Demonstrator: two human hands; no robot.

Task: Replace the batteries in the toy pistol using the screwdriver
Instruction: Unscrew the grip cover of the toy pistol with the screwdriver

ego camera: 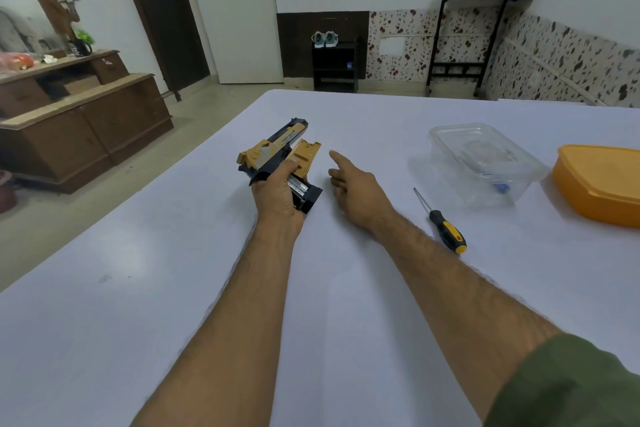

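Observation:
A black and tan toy pistol [273, 146] lies on its side on the white table, barrel pointing away. My left hand [277, 194] grips its handle. The tan battery cover [304, 158] is off and leans against the grip, and batteries [299, 188] show in the open compartment. My right hand [356, 189] hovers just right of the pistol with the index finger stretched out and nothing in it. A screwdriver [441, 222] with a black and yellow handle lies on the table to the right of my right hand.
A clear plastic box [485, 163] with small items inside stands at the right. Beside it lies an orange lid [599, 184] at the right edge. The white table [173, 270] spreads wide around my arms. A wooden dresser stands on the floor at the left.

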